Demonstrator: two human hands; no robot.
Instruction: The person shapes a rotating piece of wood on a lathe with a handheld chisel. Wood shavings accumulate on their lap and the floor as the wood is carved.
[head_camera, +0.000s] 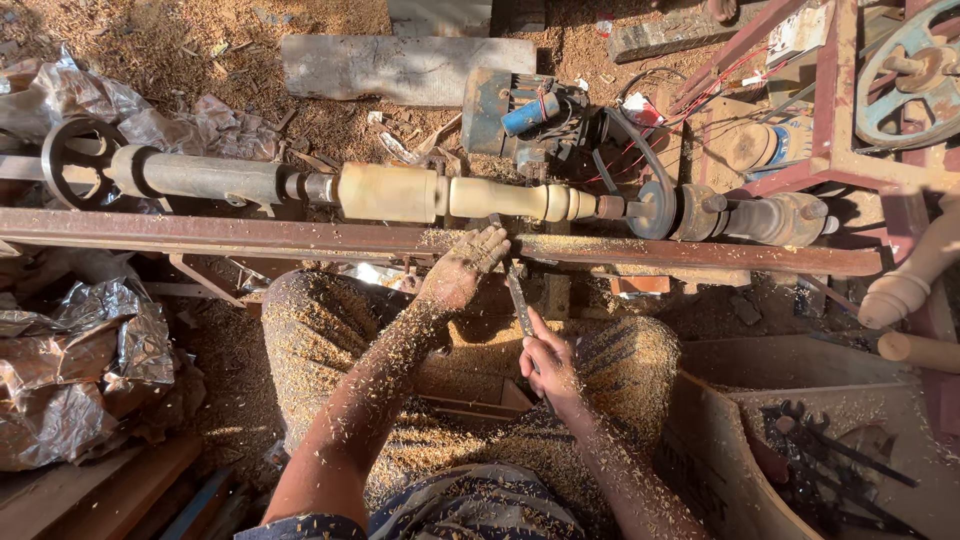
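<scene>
foil lies crumpled far out to the left of both hands, with a dark handwheel above it at the lathe's end; a rusty rail runs across under the work; the pale turned workpiece spins or sits between centres just above the left hand, which lies flat on the rail, fingers together and dusted with shavings, pressing the tip end of the chisel down; whether it curls round the blade, i cannot tell; the right hand, below and just right of the left, is closed round the chisel's handle end; beyond it to the right, a pulley, a red frame, a turned leg.
</scene>
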